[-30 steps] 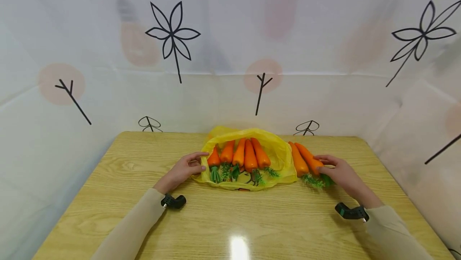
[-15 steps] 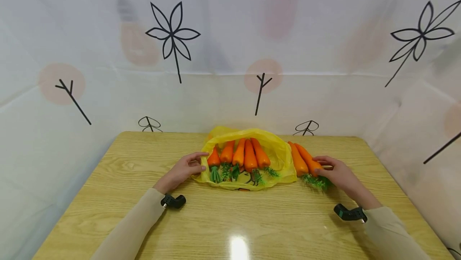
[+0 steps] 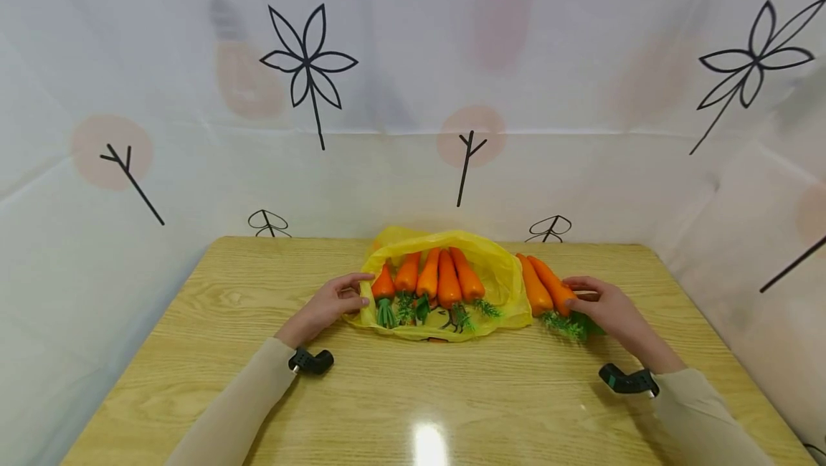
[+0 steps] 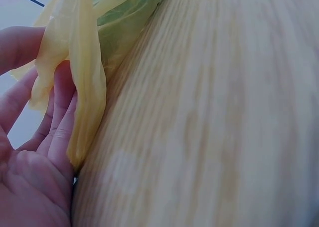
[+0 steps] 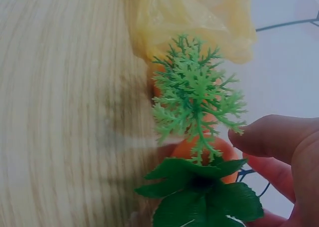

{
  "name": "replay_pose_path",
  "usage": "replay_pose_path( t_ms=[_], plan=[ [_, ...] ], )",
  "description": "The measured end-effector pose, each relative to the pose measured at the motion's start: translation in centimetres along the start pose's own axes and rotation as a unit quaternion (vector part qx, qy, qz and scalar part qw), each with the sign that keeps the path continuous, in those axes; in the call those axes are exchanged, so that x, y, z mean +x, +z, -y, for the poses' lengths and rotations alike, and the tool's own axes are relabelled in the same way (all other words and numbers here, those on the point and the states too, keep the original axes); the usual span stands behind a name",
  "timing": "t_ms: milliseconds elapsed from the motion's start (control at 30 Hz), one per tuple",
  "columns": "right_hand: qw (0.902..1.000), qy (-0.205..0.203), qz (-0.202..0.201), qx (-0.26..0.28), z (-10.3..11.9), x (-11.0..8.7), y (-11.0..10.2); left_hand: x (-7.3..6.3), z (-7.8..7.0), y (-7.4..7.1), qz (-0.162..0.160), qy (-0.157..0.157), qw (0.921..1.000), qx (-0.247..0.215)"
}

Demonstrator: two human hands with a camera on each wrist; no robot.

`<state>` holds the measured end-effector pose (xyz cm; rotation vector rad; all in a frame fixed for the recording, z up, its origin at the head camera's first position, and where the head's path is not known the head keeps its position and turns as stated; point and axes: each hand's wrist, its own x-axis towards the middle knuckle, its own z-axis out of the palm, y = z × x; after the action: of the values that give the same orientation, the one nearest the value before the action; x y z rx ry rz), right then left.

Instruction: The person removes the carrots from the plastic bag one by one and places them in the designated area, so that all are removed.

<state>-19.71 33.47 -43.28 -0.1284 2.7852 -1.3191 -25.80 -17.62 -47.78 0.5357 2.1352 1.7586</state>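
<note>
A yellow plastic bag lies on the table with its mouth facing me. Inside are several orange carrots with green tops. My left hand holds the bag's left edge between thumb and fingers; in the left wrist view the thin plastic hangs across the fingers. Two more carrots lie outside, against the bag's right side. One carrot has a feathery top. The outer carrot has broad dark leaves. My right hand grips this outer one by its leafy end, thumb nearest me.
The wooden table ends at a back edge just behind the bag. A white cloth with printed flowers and twigs hangs behind it and on both sides.
The right hand's fingers and the outer carrot's leaves have shifted slightly. The left hand and the bag have stayed where they were.
</note>
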Motion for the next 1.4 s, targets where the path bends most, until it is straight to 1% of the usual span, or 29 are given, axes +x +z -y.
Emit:
replay_pose_path(
  t_ms=[200, 267, 467, 667, 933, 1100, 1400],
  plan=[
    [0.9999, 0.009, -0.004, -0.009, 0.4, -0.2, -0.4, 0.0, 0.2, 0.0, 0.003, 0.005, 1.0, 0.004],
    [0.9999, 0.007, -0.006, -0.012, 0.5, -0.2, -0.5, 0.0, 0.2, 0.1, 0.002, 0.001, 1.0, 0.003],
    [0.9992, -0.023, -0.017, -0.028, 0.9, -0.1, -0.7, -0.1, 0.1, 0.1, 0.002, -0.002, 1.0, 0.006],
    [0.9981, -0.046, -0.023, -0.034, 2.2, -0.2, -0.8, -0.2, 0.0, 0.0, 0.003, -0.006, 0.9999, 0.013],
    [0.9983, -0.053, -0.01, -0.025, 4.3, -0.2, 0.0, -0.3, -0.1, 0.2, 0.001, -0.005, 1.0, 0.005],
    [0.9979, -0.059, -0.01, -0.026, 5.4, 0.0, 0.7, -0.2, 0.0, 0.1, -0.001, -0.006, 1.0, 0.005],
    [0.9941, -0.108, -0.007, -0.012, 7.2, 1.2, 2.1, -0.1, -0.2, 0.0, -0.001, -0.007, 0.9999, 0.012]
  ],
)
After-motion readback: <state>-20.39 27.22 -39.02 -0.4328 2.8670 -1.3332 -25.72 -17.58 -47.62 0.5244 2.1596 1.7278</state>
